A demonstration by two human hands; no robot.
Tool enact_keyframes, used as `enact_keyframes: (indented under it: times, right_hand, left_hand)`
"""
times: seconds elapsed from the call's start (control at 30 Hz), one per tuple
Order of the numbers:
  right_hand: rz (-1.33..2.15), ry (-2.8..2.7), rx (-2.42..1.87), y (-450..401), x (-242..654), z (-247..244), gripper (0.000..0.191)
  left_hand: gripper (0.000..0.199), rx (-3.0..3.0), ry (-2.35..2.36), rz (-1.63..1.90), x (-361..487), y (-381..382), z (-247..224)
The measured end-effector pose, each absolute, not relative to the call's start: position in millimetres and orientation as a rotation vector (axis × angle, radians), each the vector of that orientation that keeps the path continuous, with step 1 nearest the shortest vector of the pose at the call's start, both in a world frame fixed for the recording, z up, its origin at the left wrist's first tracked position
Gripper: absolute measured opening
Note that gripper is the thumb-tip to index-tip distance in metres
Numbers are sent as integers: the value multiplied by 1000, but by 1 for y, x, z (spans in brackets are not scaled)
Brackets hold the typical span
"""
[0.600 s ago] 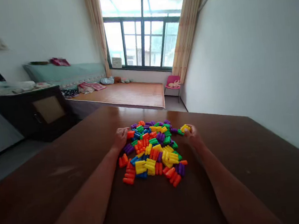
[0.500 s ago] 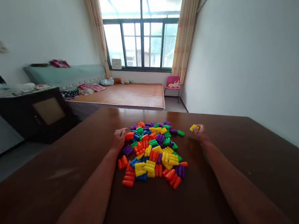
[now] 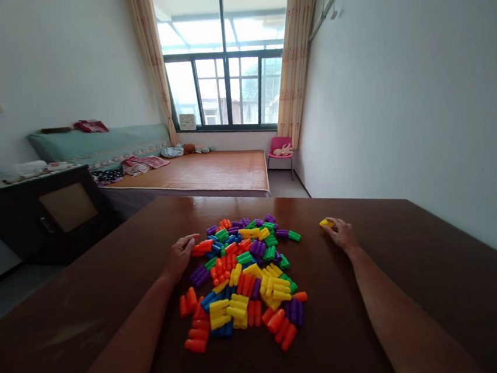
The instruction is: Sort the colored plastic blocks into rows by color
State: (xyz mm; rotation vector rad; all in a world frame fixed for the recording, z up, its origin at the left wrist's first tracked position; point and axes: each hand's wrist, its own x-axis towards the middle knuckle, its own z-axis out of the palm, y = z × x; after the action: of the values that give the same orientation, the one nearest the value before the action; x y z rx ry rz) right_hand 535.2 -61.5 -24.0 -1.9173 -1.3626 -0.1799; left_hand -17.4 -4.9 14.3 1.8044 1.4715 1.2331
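Observation:
A heap of plastic building blocks (image 3: 240, 278) in orange, yellow, blue, green and purple lies spread on the brown table. At the heap's left edge is my left hand (image 3: 180, 258), thumb and fingers pinched together right by an orange block (image 3: 202, 248). A bit of red shows at its fingertips, too small to name. Off to the right, apart from the heap, my right hand (image 3: 343, 234) grips a yellow block (image 3: 326, 223) between thumb and fingers, low over the tabletop. A joined purple and green pair (image 3: 289, 235) lies between the heap and that hand.
The glossy table (image 3: 397, 266) reaches toward a low bed (image 3: 212, 169) with a mat. A dark cabinet (image 3: 26, 211) stands at the left, and a pink chair (image 3: 280, 147) by the right wall. Behind is a curtained window (image 3: 225, 59).
The camera view has tilted up and shifted a little. My right hand has lowered the yellow block toward the tabletop on the right. My left hand stays beside the heap, still pinched.

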Motion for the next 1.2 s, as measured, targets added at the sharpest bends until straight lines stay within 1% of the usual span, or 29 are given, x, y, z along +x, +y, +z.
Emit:
enact_keyframes:
  times: [0.1, 0.17, 0.27, 0.37, 0.5, 0.73, 0.83, 0.9, 0.97, 1.07, 1.2]
  right_hand:
    - [-144, -1465, -1805, -53, 533, -29, 31]
    - [-126, -1530, -1716, -47, 529, -28, 33]
    - [-189, -1585, -1636, -42, 523, -24, 36]
    - [-277, -1661, -1608, -44, 520, -21, 32]
    - [-262, -1771, -1651, -47, 521, -24, 29]
    - [-176, -1690, -1735, -35, 527, -31, 45]
    - [-137, -1655, -1786, -32, 528, -29, 47]
    - [-149, -1640, -1818, -33, 527, -23, 45]
    - [-231, -1614, -1813, -35, 521, -12, 41]
    - [-305, -1656, -1655, -38, 492, 14, 37]
    - [-54, -1923, -1360, -41, 414, 36, 37]
  left_hand:
    - [51, 1851, 1425, 1157, -18, -5, 14]
    - [51, 1899, 1402, 1115, -19, -6, 15]
    - [50, 1935, 1404, 1083, -19, -8, 17]
    - [50, 1950, 1410, 1058, -17, -10, 20]
    - [52, 1968, 1419, 1049, -14, -11, 23]
    - [52, 1970, 1426, 1007, -16, -10, 21]
    - [52, 1965, 1437, 1001, -16, -12, 22]
    - [52, 1971, 1438, 999, -16, -13, 23]
    - [52, 1978, 1439, 994, -15, -13, 23]
    - [52, 1966, 1441, 999, -14, -14, 22]
    - [51, 1948, 1448, 1019, -11, -17, 25]
